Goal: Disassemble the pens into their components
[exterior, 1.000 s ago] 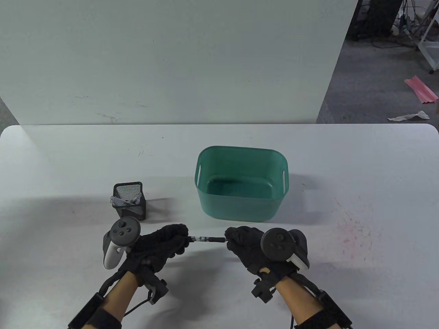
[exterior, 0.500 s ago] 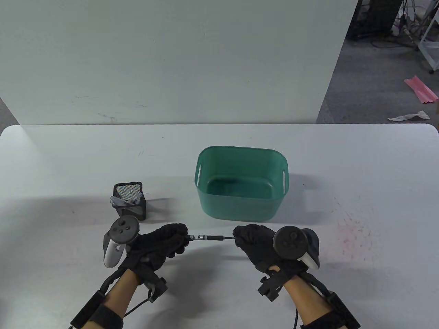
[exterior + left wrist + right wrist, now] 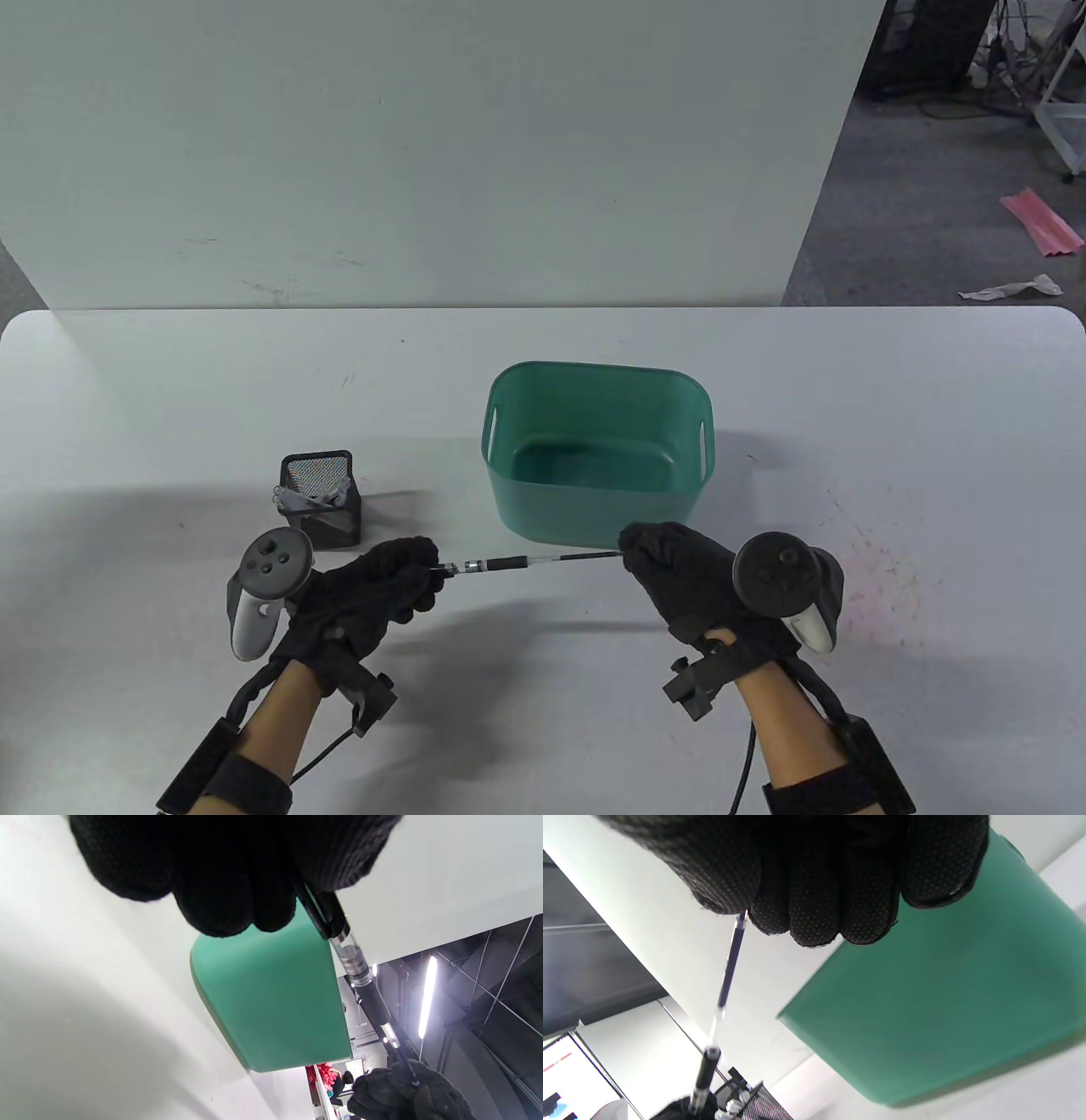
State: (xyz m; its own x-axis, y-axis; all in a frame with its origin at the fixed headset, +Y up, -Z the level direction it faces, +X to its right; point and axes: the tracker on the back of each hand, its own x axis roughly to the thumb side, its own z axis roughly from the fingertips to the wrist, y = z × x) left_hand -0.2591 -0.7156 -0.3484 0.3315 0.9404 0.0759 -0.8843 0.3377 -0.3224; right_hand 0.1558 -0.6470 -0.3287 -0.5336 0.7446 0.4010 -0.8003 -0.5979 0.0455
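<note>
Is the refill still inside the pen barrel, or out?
Partly out: the refill spans from the barrel to the right hand.

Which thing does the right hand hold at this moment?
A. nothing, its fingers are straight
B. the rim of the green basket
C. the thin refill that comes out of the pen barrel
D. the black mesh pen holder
C: the right hand pinches the end of the thin refill, which runs out of the pen barrel gripped by the left hand; the green basket and the mesh pen holder stand untouched.
</note>
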